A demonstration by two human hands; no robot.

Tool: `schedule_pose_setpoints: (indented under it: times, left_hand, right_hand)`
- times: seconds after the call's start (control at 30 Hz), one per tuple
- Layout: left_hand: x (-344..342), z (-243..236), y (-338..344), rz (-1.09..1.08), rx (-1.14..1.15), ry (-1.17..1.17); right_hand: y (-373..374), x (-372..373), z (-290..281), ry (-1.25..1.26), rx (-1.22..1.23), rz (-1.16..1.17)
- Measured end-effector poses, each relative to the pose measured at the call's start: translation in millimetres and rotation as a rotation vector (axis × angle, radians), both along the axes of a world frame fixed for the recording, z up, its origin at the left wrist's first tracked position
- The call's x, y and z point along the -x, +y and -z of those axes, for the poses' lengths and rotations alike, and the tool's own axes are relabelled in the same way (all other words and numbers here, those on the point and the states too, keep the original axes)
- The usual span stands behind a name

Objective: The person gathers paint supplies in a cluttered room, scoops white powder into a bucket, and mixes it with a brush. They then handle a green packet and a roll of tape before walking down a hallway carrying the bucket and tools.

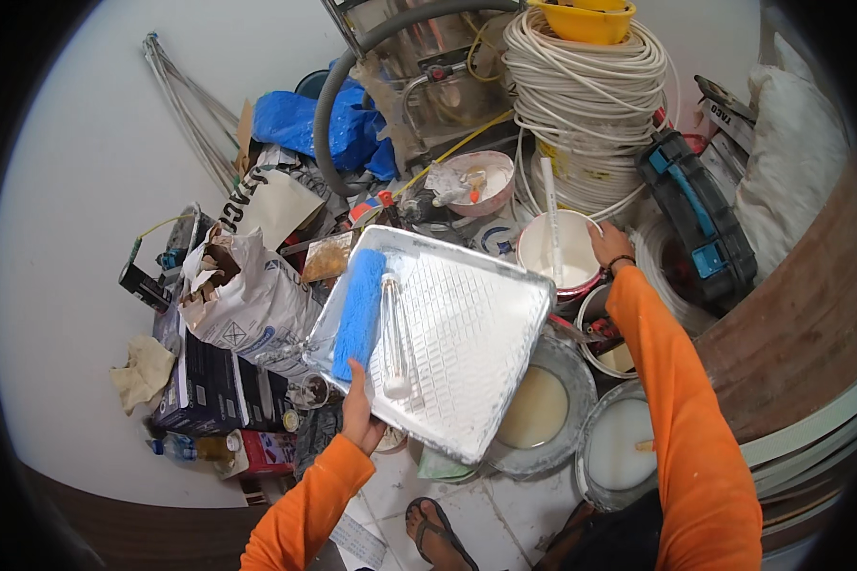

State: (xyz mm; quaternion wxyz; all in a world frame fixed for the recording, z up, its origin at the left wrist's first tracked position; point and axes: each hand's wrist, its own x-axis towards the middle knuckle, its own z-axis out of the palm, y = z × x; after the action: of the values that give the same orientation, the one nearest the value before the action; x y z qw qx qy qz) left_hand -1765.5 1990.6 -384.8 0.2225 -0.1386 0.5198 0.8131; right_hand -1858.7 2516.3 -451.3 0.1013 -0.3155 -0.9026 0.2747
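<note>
My left hand (360,404) grips the lower-left edge of a white-coated roller tray (462,352), held tilted over the clutter. A blue roller sleeve (359,312) and a white roller frame (395,371) lie in the tray. My right hand (607,246), at the end of an orange sleeve, has its fingers closed at the right rim of a white bucket (533,247). A long white stick (552,209) stands in that bucket.
Basins of cloudy liquid (617,443) sit below the tray. A torn sack (243,314), boxes (198,381) and blue tarp (309,128) crowd the left and back. Coiled white cable (586,86), a black toolbox (695,219) and a brown board (800,333) stand right.
</note>
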Motion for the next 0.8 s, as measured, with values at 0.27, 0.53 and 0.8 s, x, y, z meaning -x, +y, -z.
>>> schedule_pose_setpoints:
  times: [0.27, 0.53, 0.8]
  left_hand:
    - [-48, -17, -27, 0.078, 0.134, -0.151]
    - [-76, -111, -16, 0.184, 0.174, -0.106]
    - [16, -201, 48, 0.288, 0.108, 0.23]
  right_hand:
    - [6, -1, -1, -0.028, 0.011, -0.09]
    - [11, -1, 15, 0.01, 0.02, -0.11]
    - [6, -5, 13, 0.085, 0.098, -0.103]
